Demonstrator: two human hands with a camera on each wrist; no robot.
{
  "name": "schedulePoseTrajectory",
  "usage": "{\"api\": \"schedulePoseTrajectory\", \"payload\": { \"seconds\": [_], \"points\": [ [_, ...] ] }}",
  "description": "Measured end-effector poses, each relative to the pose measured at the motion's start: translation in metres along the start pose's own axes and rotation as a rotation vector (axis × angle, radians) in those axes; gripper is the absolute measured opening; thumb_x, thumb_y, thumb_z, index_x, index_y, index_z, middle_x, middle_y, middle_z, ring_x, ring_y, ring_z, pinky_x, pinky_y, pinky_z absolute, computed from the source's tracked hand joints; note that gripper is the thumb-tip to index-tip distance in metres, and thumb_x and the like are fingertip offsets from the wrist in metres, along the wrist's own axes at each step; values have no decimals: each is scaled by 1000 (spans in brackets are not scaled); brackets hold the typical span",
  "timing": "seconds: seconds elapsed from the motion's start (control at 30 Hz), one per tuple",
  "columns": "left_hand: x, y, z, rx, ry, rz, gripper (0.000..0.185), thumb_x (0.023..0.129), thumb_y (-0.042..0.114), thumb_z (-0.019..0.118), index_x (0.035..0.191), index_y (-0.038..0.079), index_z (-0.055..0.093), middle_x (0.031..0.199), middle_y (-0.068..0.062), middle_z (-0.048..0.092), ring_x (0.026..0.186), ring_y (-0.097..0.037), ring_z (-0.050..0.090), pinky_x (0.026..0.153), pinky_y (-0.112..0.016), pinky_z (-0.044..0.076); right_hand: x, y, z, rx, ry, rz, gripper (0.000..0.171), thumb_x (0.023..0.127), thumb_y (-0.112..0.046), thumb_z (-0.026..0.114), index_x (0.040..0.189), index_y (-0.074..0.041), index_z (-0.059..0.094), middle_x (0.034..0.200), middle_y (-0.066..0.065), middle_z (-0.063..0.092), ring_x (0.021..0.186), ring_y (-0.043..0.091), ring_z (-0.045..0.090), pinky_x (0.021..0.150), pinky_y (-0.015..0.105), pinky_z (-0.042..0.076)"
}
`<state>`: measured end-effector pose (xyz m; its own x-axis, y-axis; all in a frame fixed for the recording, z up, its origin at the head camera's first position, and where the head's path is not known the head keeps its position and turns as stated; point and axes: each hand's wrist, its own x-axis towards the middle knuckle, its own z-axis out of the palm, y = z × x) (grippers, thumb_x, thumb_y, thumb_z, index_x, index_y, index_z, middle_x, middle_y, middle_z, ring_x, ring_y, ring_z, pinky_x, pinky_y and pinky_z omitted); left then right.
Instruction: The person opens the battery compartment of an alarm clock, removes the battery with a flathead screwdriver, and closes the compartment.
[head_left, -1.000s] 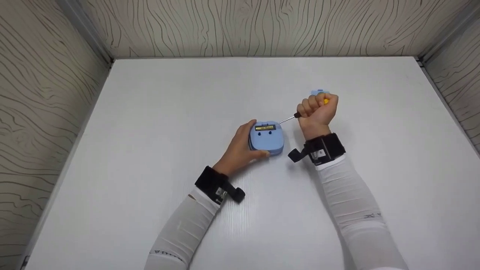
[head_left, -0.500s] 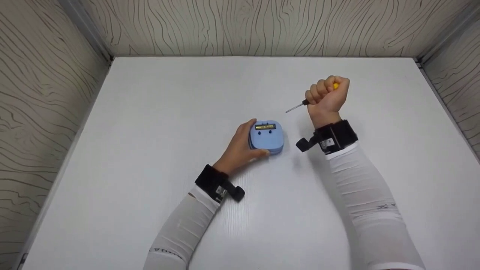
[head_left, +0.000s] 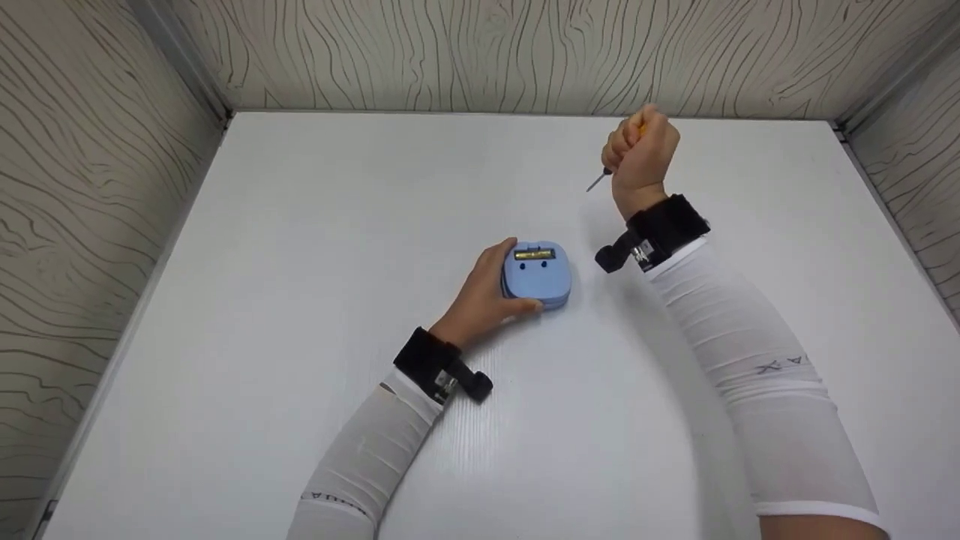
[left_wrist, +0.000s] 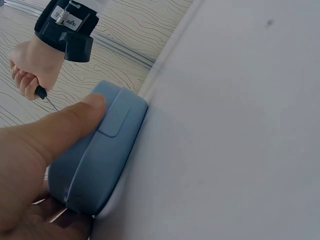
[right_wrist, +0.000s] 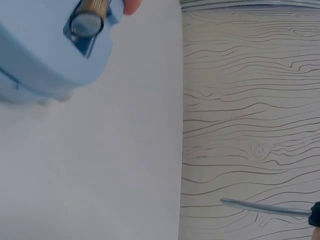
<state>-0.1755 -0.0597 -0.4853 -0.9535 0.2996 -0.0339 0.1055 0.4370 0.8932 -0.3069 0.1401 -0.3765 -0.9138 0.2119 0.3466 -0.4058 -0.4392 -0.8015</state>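
Note:
A rounded, light-blue battery device [head_left: 538,285] sits on the table, with a gold-coloured battery [head_left: 534,255] showing in its uncovered compartment. Below the battery are two small dark holes. My left hand [head_left: 484,296] grips the device from the left, thumb along its near edge and fingers round the far side; the left wrist view shows the thumb pressing the device's side [left_wrist: 117,140]. Up at the table's back right, my right hand [head_left: 641,154] holds a screwdriver [head_left: 598,181] in a fist. Its yellow-and-black handle is mostly hidden, and the tip points down-left, apart from the device.
The white table [head_left: 337,225] reaches back to a wood-patterned wall [head_left: 450,56], with similar panels [head_left: 67,262] at the sides. Both wrists wear black camera bands, the left band [head_left: 427,364] close over the table.
My right hand has drawn the screwdriver tip off the device's top right corner and lifted back. A small blue piece near that hand is out of sight now. My left hand stays put.

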Motion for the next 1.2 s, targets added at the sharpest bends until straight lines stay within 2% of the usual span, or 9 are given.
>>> {"api": "schedulePoseTrajectory", "payload": {
  "seconds": [0.17,0.33,0.47,0.6,0.73,0.9,1.03,1.2],
  "points": [
    [1,1,0,-1,-1,1,106,80,26,88,161,10,22,162,-15,29,149,-27,30,122,-38,25,12,10,-8,-193,-105,-97,47,106,-18,30,60,-16,39,50,-7,36,41,7,30,39,20,24],
    [0,1,1,-8,4,-7,105,80,25,88,161,10,23,162,-14,30,149,-26,30,122,-37,24,18,21,-15,-422,-272,-141,33,101,-22,33,71,-14,46,62,-2,43,55,13,39,51,24,33],
    [0,1,0,-6,9,-17,104,81,24,88,161,11,23,161,-13,30,149,-26,30,122,-37,25,20,29,-17,-502,-355,-126,12,89,-13,35,85,-13,46,74,0,44,68,17,41,63,28,36],
    [0,1,0,12,9,-10,103,81,25,87,161,11,23,160,-14,31,147,-25,33,121,-37,27,21,33,-16,-616,-416,-131,17,83,-3,33,92,-14,43,83,-1,42,75,17,42,69,27,36],
    [1,1,1,22,9,-6,104,81,26,88,161,10,23,160,-14,32,146,-25,34,120,-36,28,17,33,-14,-794,-494,-163,14,92,-1,33,98,-11,41,87,-1,41,77,14,41,70,26,34],
    [2,0,1,20,14,0,104,80,26,88,160,10,24,159,-14,33,146,-24,35,120,-36,28,19,40,-18,-968,-606,-118,9,101,-5,36,108,-4,42,99,9,47,87,19,45,77,27,38],
    [2,0,2,16,16,-3,104,80,26,88,160,10,24,159,-13,33,146,-23,34,120,-35,28,21,42,-17,-1086,-698,-85,17,106,-9,35,117,1,44,116,19,47,104,26,46,93,35,40],
    [2,2,2,5,18,-27,105,79,26,89,161,12,25,159,-11,33,146,-22,34,120,-35,28,27,47,-18,-1206,-788,-118,24,110,-13,36,127,0,46,128,21,42,122,31,41,108,40,37]
  ]
}}
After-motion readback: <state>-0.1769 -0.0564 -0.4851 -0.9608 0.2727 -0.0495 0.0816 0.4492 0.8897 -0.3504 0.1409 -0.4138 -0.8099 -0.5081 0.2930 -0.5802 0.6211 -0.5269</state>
